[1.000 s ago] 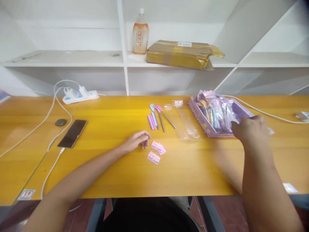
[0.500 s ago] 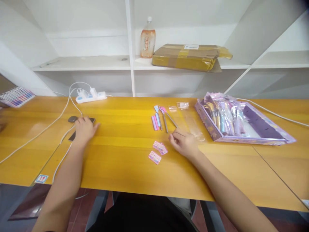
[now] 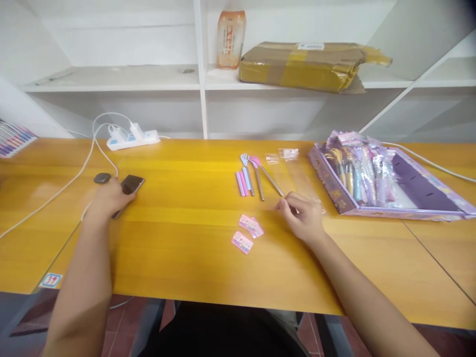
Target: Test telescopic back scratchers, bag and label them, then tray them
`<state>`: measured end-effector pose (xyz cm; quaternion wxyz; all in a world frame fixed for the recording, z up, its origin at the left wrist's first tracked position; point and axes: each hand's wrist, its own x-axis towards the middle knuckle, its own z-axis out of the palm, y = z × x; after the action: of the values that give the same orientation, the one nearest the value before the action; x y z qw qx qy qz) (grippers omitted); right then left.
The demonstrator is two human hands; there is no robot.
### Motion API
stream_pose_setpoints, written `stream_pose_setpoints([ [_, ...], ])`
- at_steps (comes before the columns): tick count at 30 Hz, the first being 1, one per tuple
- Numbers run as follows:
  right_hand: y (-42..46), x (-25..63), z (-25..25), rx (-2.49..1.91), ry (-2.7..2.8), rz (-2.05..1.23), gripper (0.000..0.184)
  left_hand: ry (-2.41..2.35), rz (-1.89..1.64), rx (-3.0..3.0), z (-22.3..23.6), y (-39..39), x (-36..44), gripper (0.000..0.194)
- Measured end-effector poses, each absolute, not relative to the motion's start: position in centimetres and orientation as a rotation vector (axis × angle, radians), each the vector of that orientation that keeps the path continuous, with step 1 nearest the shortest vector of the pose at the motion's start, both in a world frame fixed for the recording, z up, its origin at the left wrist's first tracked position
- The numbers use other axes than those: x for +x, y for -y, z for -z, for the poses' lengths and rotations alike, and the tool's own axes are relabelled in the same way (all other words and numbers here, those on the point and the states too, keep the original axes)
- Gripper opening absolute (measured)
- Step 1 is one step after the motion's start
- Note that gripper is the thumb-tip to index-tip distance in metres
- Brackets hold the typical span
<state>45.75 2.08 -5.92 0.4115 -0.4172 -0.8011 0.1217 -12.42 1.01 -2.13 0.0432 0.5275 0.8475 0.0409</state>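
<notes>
My left hand is closed at the left edge of a dark smartphone, the thumb lying across it; the other fingertips are partly hidden. My right hand rests on the table with curled fingers and nothing visible in them. Just beyond its fingertips ends the metal rod of a pink claw-headed back scratcher. Beside it are another pink-headed scratcher, a blue one, and pink and purple handle sleeves. Clear plastic bags lie partly under my right hand. Small pink cards lie nearer me.
A purple box of wrapped items stands at right. At left are a dark rounded object, white cables and a power strip. A shelf behind holds a bottle and a taped carton. Pens stand far left.
The view has shifted slightly. My left hand has slid toward the phone's left side, uncovering more of it, and the phone has moved a little right. My right hand has moved slightly right.
</notes>
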Motion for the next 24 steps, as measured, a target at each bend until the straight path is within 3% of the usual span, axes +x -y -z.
stream_pose_setpoints([
  [4, -2.1, 45.8, 5.9, -1.043, 2.004, -0.296, 0.037, -2.674, 0.143, 1.657, 1.5, -0.8, -12.0, 0.055],
  [10, -2.8, 46.3, 5.9, -1.176, 2.026, -0.292, 0.039, -2.629, 0.163, 1.711, 2.7, -1.3, -12.0, 0.048],
  [15, -3.6, 46.7, 6.4, -1.439, 2.082, -0.195, 0.031, -2.676, -0.197, 1.955, 3.0, -1.6, -10.2, 0.057],
  [19, -4.5, 45.9, 6.3, -1.669, 2.127, 0.046, 0.025, -2.350, -0.589, 2.194, 2.6, -1.7, -3.6, 0.045],
  [24, -6.7, 44.1, 5.8, -1.772, 2.299, 0.088, 0.030, -1.533, -0.494, 2.426, 4.4, -2.6, 8.9, 0.034],
])
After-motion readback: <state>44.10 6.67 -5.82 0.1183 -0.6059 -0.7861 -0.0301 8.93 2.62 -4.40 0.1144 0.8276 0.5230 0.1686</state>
